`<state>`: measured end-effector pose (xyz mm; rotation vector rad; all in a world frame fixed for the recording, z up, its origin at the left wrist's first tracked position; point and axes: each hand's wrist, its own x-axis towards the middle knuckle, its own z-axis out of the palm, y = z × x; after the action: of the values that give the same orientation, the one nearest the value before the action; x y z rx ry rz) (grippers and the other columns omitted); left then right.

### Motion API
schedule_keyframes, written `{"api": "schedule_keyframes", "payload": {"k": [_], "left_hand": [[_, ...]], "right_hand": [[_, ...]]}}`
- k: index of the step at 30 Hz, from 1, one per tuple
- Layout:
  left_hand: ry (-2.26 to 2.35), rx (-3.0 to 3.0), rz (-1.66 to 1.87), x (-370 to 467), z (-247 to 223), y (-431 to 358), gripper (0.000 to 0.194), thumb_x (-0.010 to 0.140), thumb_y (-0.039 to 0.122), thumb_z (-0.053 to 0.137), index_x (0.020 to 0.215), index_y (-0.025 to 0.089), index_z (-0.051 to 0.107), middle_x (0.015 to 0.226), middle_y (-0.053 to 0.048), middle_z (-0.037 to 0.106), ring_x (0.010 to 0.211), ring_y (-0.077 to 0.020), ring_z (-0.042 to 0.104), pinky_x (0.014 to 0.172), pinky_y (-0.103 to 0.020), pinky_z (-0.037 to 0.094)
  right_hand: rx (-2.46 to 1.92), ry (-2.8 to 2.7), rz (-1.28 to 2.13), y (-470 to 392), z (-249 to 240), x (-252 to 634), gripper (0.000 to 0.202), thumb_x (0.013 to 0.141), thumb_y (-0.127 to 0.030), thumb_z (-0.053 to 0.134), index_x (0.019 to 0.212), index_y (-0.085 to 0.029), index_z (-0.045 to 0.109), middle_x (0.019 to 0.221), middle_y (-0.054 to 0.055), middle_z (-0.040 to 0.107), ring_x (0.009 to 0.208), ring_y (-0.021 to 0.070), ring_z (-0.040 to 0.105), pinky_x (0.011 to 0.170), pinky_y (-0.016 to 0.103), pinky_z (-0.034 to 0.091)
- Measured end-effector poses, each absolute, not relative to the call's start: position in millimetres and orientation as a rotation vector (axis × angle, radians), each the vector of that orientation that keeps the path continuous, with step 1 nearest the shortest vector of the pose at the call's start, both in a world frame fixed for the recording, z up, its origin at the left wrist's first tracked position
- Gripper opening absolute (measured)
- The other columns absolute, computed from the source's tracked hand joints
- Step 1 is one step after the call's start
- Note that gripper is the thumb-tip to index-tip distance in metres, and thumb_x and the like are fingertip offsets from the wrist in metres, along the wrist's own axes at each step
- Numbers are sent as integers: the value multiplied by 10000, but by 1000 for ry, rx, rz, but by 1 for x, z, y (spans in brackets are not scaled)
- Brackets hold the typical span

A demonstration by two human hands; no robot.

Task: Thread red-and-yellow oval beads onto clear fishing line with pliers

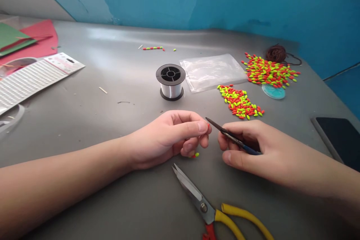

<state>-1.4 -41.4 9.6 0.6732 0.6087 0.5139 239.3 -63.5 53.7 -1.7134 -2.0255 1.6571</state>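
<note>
While the left hand (171,133) pinches a red bead (208,126) at its fingertips, the right hand (268,153) grips a tool (229,134), tip just beside it; seemingly lining up, which calls for steady fingers and careful aim.

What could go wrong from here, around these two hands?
The blue-handled pointed tool in the right hand might prick the left hand, as its tip is close. The red bead at the left fingertips could slip away. The left hand could also brush the yellow-handled scissors' bare blades.
</note>
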Motion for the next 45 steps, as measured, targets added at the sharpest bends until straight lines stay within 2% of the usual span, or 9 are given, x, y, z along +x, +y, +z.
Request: {"api": "schedule_keyframes", "payload": {"k": [11, 15, 18, 20, 23, 26, 33, 40, 45], "left_hand": [[643, 714, 517, 0, 10, -40, 238, 976, 324, 748, 822, 148, 707, 820, -26, 701, 585, -59, 444, 563, -213, 382], [745, 923, 713, -4, 15, -39, 152, 967, 336, 772, 1000, 187, 777, 923, -16, 729, 718, -73, 536, 681, -207, 454], [771, 1110, 853, -7, 17, -39, 155, 1004, 334, 729, 987, 189, 781, 945, -16, 728, 893, -103, 626, 823, -205, 495], [742, 1130, 822, -7, 16, -39, 200, 1029, 355, 691, 973, 182, 774, 970, -29, 736, 960, -129, 660, 891, -232, 520], [665, 1054, 673, -7, 13, -40, 276, 1053, 409, 637, 1001, 170, 763, 990, -62, 733, 978, -178, 692, 897, -309, 572], [602, 985, 598, -5, 10, -40, 285, 1029, 451, 662, 1027, 175, 731, 1016, -77, 730, 969, -212, 720, 859, -359, 610], [572, 973, 594, -5, 9, -40, 327, 980, 456, 731, 1115, 162, 686, 982, -79, 741, 867, -191, 735, 816, -332, 606], [591, 995, 599, -6, 9, -40, 262, 1001, 414, 713, 1057, 159, 707, 956, -68, 742, 862, -182, 730, 825, -331, 586], [601, 980, 594, -6, 8, -39, 278, 1005, 439, 698, 1017, 162, 720, 956, -62, 749, 863, -183, 733, 846, -330, 571]], "right_hand": [[-1632, -2003, 1742, -63, 44, 242, 234, 926, -330, 657, 789, -223, 501, 754, -47, 391, 698, 137, 372, 566, 288, 295], [-1631, -1965, 1689, -65, 52, 238, 279, 952, -391, 632, 758, -215, 535, 698, -44, 432, 660, 133, 406, 555, 272, 319], [-1597, -1829, 1826, -68, 52, 237, 319, 1009, -474, 573, 809, -226, 575, 650, -42, 541, 571, 135, 500, 530, 266, 394], [-1572, -1777, 1877, -71, 49, 236, 323, 1025, -470, 569, 814, -226, 593, 682, -25, 634, 586, 150, 597, 563, 270, 465], [-1559, -1876, 1727, -73, 46, 235, 342, 1046, -425, 556, 786, -218, 637, 735, 2, 704, 682, 171, 679, 625, 270, 498], [-1571, -2017, 1494, -75, 46, 233, 384, 1051, -420, 527, 753, -217, 660, 690, 0, 691, 653, 171, 645, 566, 272, 438], [-1684, -2016, 1042, -78, 45, 229, 480, 1013, -520, 564, 669, -210, 692, 633, 1, 703, 585, 170, 618, 519, 290, 372], [-1707, -2084, 694, -87, 37, 224, 357, 1020, -362, 548, 701, -235, 643, 618, -23, 681, 552, 162, 596, 523, 314, 321], [-1693, -2135, 531, -91, 31, 219, 241, 1004, -280, 556, 785, -239, 650, 670, -28, 698, 547, 151, 584, 541, 307, 335]]}}
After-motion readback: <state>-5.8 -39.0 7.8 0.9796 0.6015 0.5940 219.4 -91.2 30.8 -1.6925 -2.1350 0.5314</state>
